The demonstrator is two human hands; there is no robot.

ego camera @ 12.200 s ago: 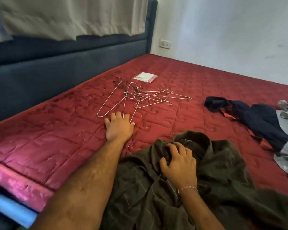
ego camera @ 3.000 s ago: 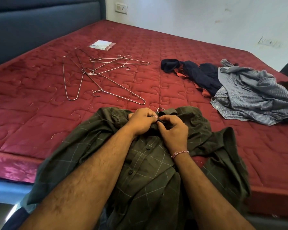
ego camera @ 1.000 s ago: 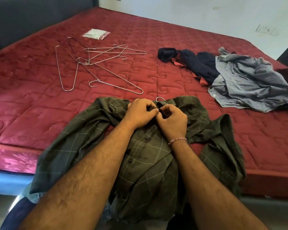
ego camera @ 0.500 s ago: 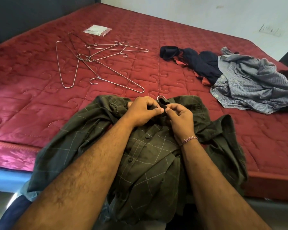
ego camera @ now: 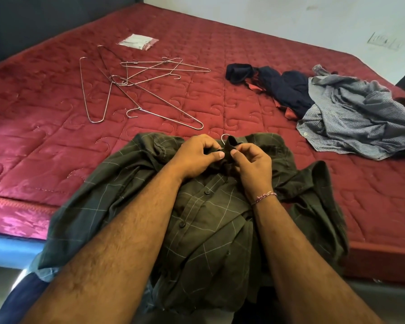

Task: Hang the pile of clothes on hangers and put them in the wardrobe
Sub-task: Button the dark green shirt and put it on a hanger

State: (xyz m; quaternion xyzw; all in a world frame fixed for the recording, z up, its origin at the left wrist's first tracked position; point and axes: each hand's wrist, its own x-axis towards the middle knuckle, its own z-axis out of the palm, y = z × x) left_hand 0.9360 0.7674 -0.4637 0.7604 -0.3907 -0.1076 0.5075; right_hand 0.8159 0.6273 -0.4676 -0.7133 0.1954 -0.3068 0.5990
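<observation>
Head view, centre of the frame: left hand [ego camera: 194, 155] and right hand [ego camera: 250, 162] close together at the neck of a green checked shirt [ego camera: 197, 218], each pinching one side of the collar between thumb and curled fingers. Seemingly closing the top button; button itself hidden under the fingertips. Just above the knuckles, the metal hook [ego camera: 225, 137] of a hanger poking out of the collar, the rest of that hanger hidden inside the cloth. Shirt spread front-up on the near edge of the red bed [ego camera: 56, 141], its lower part draped over the edge toward the bottom of the frame.

Farther out, upper left: loose wire hangers [ego camera: 126, 90] lying crossed over one another, a small plastic packet [ego camera: 137, 42] beyond them. Upper right: a dark blue garment [ego camera: 283, 87] partly under a crumpled grey shirt [ego camera: 358, 118]. No wardrobe in sight.

Likely risks: with so much cloth hanging off the bed, a tug at the collar could drag the shirt floorward, or slide one shoulder off the hidden hanger. If left unbuttoned, could slip off once lifted by the hook. Tangled hangers apt to come up in a bunch when grabbed.
</observation>
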